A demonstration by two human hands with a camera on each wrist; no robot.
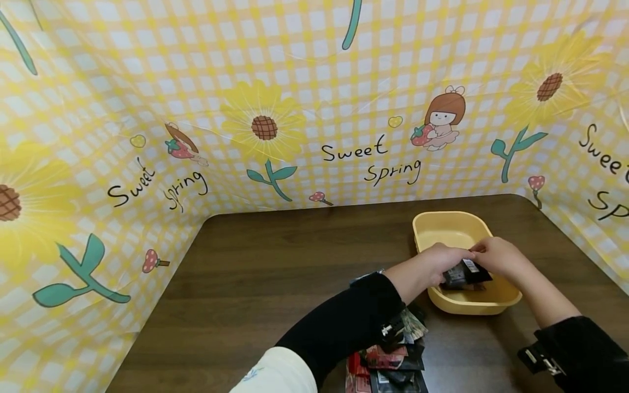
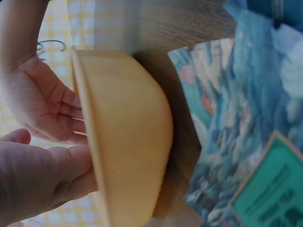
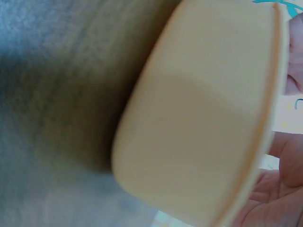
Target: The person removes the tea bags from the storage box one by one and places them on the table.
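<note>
A yellow plastic basin stands at the right of the table, and both hands are inside its opening. My left hand holds a small black packet with a white label, low in the basin. My right hand pinches the packet's upper edge, its fingertips meeting those of the left. Beneath the packet, a bit of another dark wrapper shows on the basin floor. In the left wrist view, the basin wall hides the fingertips of both hands. The wall hides the packet in the right wrist view too.
Several red and black packets lie in a pile below the left forearm, partly covered by it. A blue patterned packet with a green label lies beside the basin. Yellow checked cloth walls in the brown table behind and at the sides.
</note>
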